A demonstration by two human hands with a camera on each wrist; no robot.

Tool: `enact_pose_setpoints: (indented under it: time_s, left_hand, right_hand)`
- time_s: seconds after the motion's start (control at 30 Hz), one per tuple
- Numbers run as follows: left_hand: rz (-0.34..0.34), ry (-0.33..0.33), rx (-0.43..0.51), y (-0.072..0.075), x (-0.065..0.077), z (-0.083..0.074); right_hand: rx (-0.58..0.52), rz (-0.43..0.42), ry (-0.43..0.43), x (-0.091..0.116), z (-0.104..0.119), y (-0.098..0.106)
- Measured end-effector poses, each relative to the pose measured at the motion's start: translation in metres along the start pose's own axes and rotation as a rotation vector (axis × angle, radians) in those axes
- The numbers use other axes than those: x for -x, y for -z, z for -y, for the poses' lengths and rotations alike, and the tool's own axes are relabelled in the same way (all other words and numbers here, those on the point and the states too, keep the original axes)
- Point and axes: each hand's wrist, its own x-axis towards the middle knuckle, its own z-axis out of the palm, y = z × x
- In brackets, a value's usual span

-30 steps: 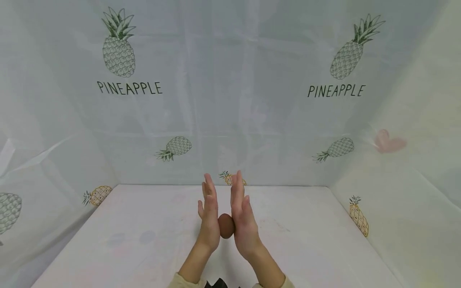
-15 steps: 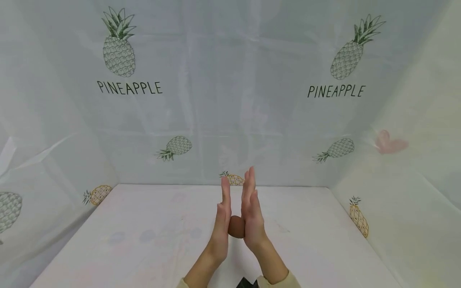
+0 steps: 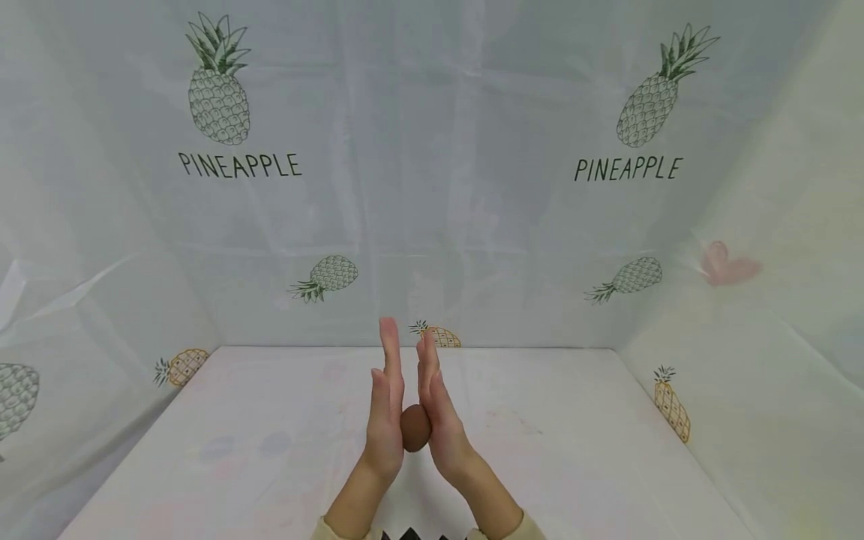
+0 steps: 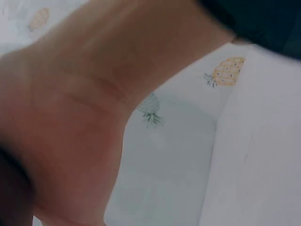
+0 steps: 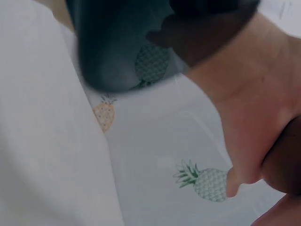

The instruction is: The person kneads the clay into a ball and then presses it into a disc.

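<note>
A smooth brown egg (image 3: 415, 428) is held upright between two facing palms in the head view, above the white table. My left hand (image 3: 386, 420) presses its left side, fingers straight and pointing up and away. From the other side my right hand (image 3: 442, 424) presses it, its fingers straight too. In the right wrist view part of the egg (image 5: 284, 162) shows dark against the palm at the right edge. The left wrist view shows mostly the wrist and the heel of the left hand (image 4: 70, 141), with a dark brown curve at its lower left.
The white table (image 3: 574, 450) spreads around both hands. A pale sheet (image 3: 432, 187) printed with pineapples hangs behind it and continues along both sides. Dark pieces (image 3: 409, 534) show low between the sleeves. A dark band (image 5: 117, 52) covers part of the right wrist view.
Both hands and the egg shifted right, then back left. The left hand slid back, then forward past the right, and the egg turned between the palms, lying flatter midway and upright now.
</note>
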Motion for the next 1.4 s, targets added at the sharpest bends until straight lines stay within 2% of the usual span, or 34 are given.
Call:
enact_pose_setpoints:
  time_s: [0.23,0.37,0.47,0.6,0.7,0.87,1.07,1.2,1.4]
  left_hand:
    - [-0.084,0.023,-0.047,0.008,-0.004,0.007]
    - [-0.111,0.027,-0.118,0.009,-0.004,0.015]
    - [-0.122,0.054,-0.172,0.007,-0.004,0.020]
    - [-0.099,0.091,-0.203,0.000,-0.002,0.025]
    - [-0.049,0.082,-0.213,-0.007,0.000,0.028]
    - [0.037,0.061,-0.183,-0.019,0.005,0.031]
    - [0.095,0.056,-0.058,-0.023,0.010,0.021]
    - [0.094,0.033,-0.019,-0.022,0.010,0.010]
    - [0.062,0.024,-0.027,-0.014,0.006,0.004]
  right_hand:
    - [-0.005,0.020,0.016,0.003,0.009,-0.008]
    - [0.008,0.011,0.043,0.005,0.015,-0.008]
    - [0.013,0.000,0.070,0.005,0.019,-0.007]
    - [0.026,-0.023,0.100,0.005,0.024,-0.002]
    - [0.022,-0.045,0.122,0.005,0.028,0.004]
    - [0.016,-0.096,0.145,0.004,0.030,0.017]
    - [0.016,-0.141,0.128,0.000,0.021,0.023]
    - [-0.003,-0.107,0.093,-0.004,0.011,0.021]
    - [0.011,-0.046,0.042,-0.002,0.005,0.012]
